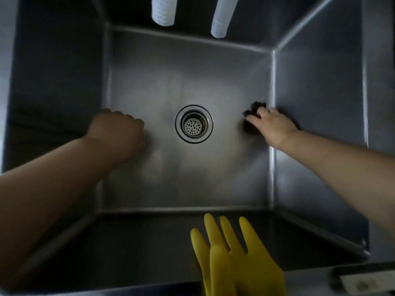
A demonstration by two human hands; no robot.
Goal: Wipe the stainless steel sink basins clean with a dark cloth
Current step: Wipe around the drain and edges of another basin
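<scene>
Right hand (272, 127) presses crumpled dark cloth (253, 116) on dull basin (171, 77); left hand (118, 131) fisted, empty.

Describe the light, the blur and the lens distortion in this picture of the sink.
Head view: dim overall, the brightest patch on the basin floor around the drain; the sink walls splay outward from the wide-angle lens; the left hand is in shadow and slightly soft, the right hand on the dark cloth better lit; the yellow gloves look sharpest.
</scene>
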